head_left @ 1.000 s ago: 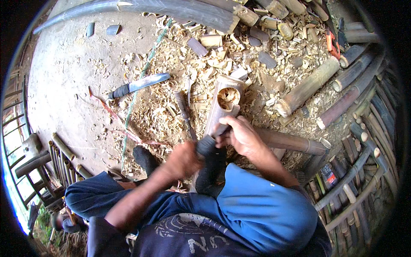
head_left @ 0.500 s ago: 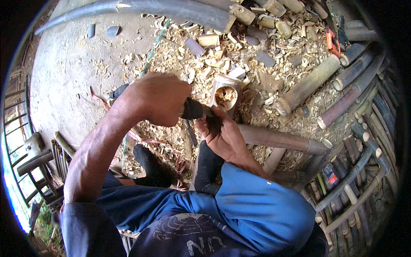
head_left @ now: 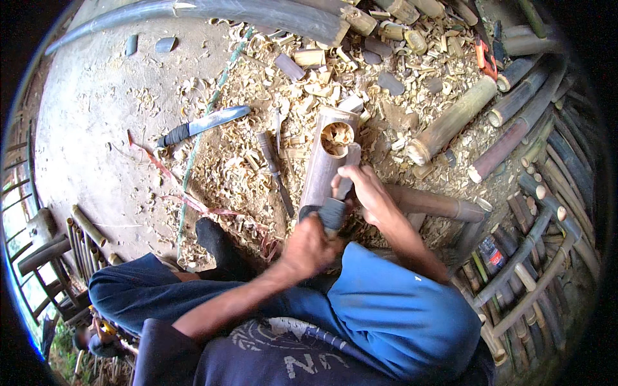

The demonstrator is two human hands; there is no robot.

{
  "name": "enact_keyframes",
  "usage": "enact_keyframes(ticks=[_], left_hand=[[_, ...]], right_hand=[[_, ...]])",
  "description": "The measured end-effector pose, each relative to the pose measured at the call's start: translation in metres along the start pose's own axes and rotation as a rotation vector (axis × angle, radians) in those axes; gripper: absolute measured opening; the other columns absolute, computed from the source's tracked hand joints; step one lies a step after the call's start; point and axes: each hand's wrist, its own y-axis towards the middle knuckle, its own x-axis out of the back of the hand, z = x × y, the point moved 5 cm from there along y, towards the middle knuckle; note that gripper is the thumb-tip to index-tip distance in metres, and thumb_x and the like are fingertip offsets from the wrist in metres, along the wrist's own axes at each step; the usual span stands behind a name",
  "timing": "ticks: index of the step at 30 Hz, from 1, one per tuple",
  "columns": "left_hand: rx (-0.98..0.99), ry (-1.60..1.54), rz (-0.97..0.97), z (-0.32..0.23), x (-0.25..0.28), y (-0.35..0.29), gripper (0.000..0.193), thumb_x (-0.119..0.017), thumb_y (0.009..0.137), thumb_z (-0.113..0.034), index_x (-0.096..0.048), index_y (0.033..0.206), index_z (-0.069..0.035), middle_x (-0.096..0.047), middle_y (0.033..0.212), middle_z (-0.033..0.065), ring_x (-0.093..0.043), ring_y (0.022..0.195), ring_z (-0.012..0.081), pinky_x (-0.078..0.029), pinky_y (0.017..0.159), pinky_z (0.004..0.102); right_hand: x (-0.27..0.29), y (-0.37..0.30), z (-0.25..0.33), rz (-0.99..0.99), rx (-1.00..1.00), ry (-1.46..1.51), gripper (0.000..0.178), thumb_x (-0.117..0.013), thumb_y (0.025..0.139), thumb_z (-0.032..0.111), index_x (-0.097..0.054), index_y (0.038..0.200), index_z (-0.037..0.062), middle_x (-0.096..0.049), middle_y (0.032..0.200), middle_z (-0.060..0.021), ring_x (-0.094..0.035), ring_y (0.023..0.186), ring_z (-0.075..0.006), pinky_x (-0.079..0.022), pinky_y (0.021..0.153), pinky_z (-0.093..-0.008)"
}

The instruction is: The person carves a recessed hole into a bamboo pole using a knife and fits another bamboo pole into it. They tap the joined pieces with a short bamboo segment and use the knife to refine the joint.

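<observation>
Head view: your left hand [head_left: 309,248] is clenched on the dark handle of a carving tool [head_left: 339,193], its blade reaching to the hollowed mouth of the bamboo section [head_left: 327,161] lying at centre among shavings [head_left: 257,161]. Your right hand [head_left: 364,190] has fingers wrapped round the blade shaft beside the bamboo. Large knife [head_left: 203,124] far left, chisel [head_left: 275,170] just left. Risk: a slipping blade would cut the guiding fingers; hard prying may split the wall.

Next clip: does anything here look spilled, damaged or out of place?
Nothing looks wrong. Wood shavings cover the floor around the hollowed bamboo piece. A big knife lies loose among them, apart from both hands. The left hand and right hand hold a dark-handled tool against the bamboo.
</observation>
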Motion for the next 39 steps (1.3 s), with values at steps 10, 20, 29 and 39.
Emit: enact_keyframes(ticks=[10,20,29,39], left_hand=[[-0.693,0.119,-0.064,-0.143,0.031,0.024,0.071,-0.076,0.074,-0.011,-0.044,0.137,-0.006,-0.059,0.121,0.0233,-0.060,0.114,0.0394,-0.052,0.090,0.0464],[-0.428,0.041,-0.268,-0.144,0.009,0.123,0.117,-0.078,0.061,0.011,-0.018,0.156,-0.019,-0.022,0.151,0.0359,-0.050,0.122,0.0532,-0.056,0.090,0.0536],[-0.480,0.575,0.351,-0.125,-0.006,0.121,0.090,-0.080,0.064,-0.007,-0.042,0.145,-0.015,-0.054,0.125,0.0249,-0.068,0.101,0.0455,-0.058,0.085,0.0496],[-0.496,0.199,-0.221,-0.126,0.013,0.105,0.086,-0.081,0.063,-0.006,-0.042,0.139,-0.005,-0.049,0.130,0.0239,-0.054,0.119,0.0441,-0.050,0.096,0.0523]], right_hand=[[0.061,-0.053,0.074,0.076,0.449,-0.962,0.015,-0.058,0.095,0.015,-0.057,0.104,0.0023,-0.067,0.093,-0.0099,-0.066,0.084,-0.0242,-0.054,0.076,-0.0386],[0.079,0.011,0.113,0.189,0.479,-1.524,0.033,-0.073,0.080,0.018,-0.066,0.108,0.0000,-0.070,0.102,-0.0224,-0.066,0.099,-0.0384,-0.053,0.093,-0.0477],[0.067,-0.004,-0.001,0.023,-0.070,-0.779,0.062,-0.075,0.089,0.024,-0.047,0.143,0.0121,-0.057,0.136,-0.0144,-0.053,0.127,-0.0230,-0.045,0.108,-0.0403],[0.044,0.005,0.088,0.245,0.050,-1.483,0.048,-0.066,0.091,0.022,-0.053,0.136,0.0109,-0.059,0.135,-0.0171,-0.059,0.121,-0.0252,-0.051,0.099,-0.0413]])
